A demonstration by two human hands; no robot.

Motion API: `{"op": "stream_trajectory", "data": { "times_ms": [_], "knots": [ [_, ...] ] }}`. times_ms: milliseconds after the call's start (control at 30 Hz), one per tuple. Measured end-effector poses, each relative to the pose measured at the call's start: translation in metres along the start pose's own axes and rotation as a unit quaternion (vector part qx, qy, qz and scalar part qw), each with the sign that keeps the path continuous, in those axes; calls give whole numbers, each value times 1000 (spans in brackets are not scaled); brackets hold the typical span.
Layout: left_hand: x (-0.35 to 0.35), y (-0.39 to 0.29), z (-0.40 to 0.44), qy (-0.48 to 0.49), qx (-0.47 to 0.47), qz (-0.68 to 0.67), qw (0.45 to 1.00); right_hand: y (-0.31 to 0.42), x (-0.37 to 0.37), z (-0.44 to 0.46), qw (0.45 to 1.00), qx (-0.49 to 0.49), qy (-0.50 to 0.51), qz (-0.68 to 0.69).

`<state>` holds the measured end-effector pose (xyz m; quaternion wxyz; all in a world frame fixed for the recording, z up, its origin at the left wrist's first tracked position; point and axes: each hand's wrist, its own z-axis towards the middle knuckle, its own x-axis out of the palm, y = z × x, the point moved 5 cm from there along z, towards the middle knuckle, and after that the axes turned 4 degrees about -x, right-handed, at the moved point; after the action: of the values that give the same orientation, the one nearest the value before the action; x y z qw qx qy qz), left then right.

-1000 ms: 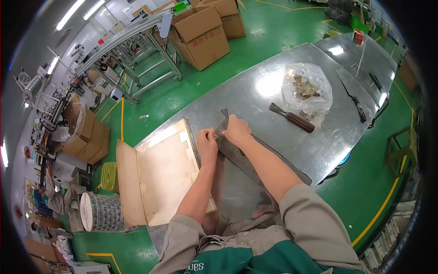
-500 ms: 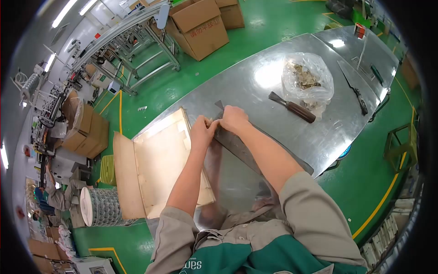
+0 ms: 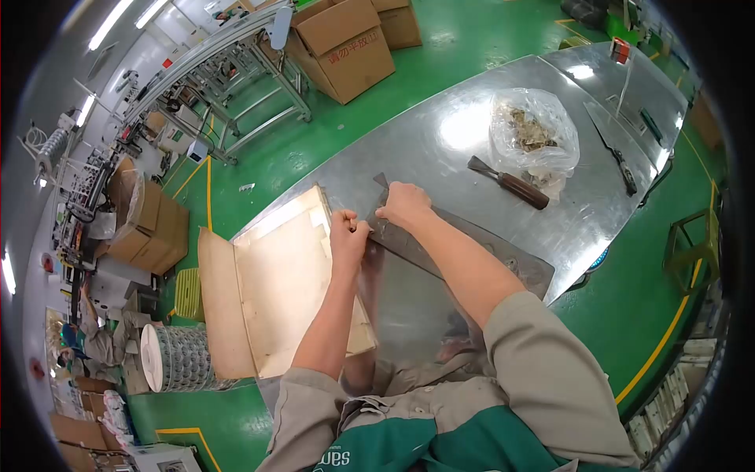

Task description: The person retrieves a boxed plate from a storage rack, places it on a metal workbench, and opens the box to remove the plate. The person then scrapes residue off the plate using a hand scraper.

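My right hand (image 3: 406, 205) is closed round a scraper (image 3: 381, 180), whose flared dark blade sticks out beyond the fingers. It rests over the far end of a long dark flat plate (image 3: 503, 253) lying on the metal table (image 3: 417, 315). Just left of it, my left hand (image 3: 348, 234) has its fingers pinched together at the plate's edge; what they hold, if anything, is too small to make out. An open shallow cardboard box (image 3: 283, 287) lies beside my left forearm.
A second scraper (image 3: 511, 186), wooden-handled, lies right of the plate near a clear bag of brown scraps (image 3: 535, 138). Farther right is a long knife (image 3: 617, 161). A reel (image 3: 181, 358) stands left of the table. A person (image 3: 98, 334) is at the far left.
My left hand has drawn slightly away from my right, leaving a gap between them. The plate's near end has swung to the right, and more of its surface shows.
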<state>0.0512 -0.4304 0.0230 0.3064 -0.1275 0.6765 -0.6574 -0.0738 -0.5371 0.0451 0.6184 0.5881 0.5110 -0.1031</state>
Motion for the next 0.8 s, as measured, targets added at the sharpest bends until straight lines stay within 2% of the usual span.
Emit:
{"op": "stream_trajectory", "data": {
  "times_ms": [100, 200, 400, 433, 467, 567, 633, 667, 700, 733, 767, 800],
  "knots": [
    [-2, -4, -13, 12, -31, -47, 998, 4, -4, -5, 1000, 3, -28, 0],
    [-5, -3, -24, 30, -59, -52, 996, 5, -3, -4, 1000, -4, -6, -18],
    [-17, -6, -37, 24, -31, -29, 999, 4, 4, -1, 999, -21, 31, -32],
    [-21, -17, -43, 12, -36, -32, 999, 5, 3, -2, 999, -19, 32, -32],
    [-29, -26, -44, 14, -2, -31, 999, 6, 0, -4, 1000, -19, 4, -22],
    [-37, -77, -60, 132, -7, -25, 991, 7, 8, -5, 999, -41, -20, -18],
    [-45, -77, -67, 140, -19, 39, 989, 6, 6, -3, 997, -55, -53, -15],
    [-48, -71, -71, 147, -15, 64, 987, 0, 10, 6, 989, -115, -85, -45],
    [-50, -59, -73, 162, -42, 69, 983, -1, 1, 6, 988, -115, -92, -48],
    [-48, -54, -77, 161, -57, 59, 983, -7, -2, 6, 992, -69, -14, 105],
    [-46, -49, -80, 162, -73, 48, 983, -13, -2, 4, 965, -20, 63, 255],
    [-41, -49, -81, 151, -70, 21, 986, -15, -3, 2, 926, -29, 71, 370]
  ]
}}
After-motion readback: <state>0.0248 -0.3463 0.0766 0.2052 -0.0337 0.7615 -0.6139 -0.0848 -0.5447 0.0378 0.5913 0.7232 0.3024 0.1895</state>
